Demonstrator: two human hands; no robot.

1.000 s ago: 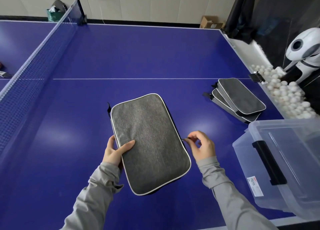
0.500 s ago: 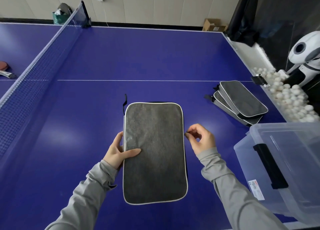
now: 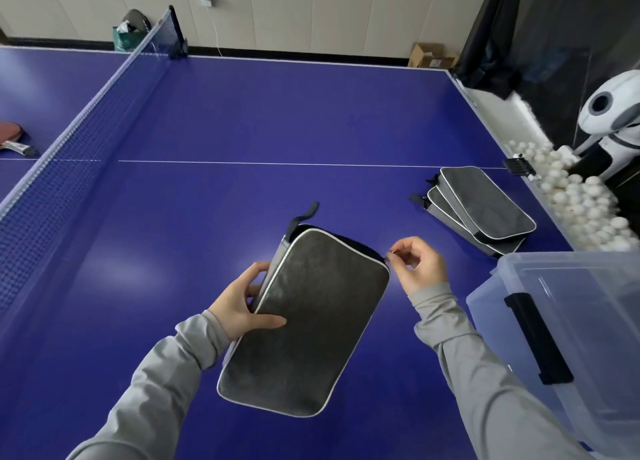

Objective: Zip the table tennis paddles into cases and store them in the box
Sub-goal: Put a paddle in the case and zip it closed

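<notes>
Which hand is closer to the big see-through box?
The right hand. It pinches the zipper pull at the grey case's far right corner, just left of the box. The left hand grips the case's opposite edge, farther away.

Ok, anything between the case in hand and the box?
Nothing visible on the table between the case and the box; only the right hand, pinching the zipper pull, sits on that side. The box appears lidded, black latch facing.
</notes>
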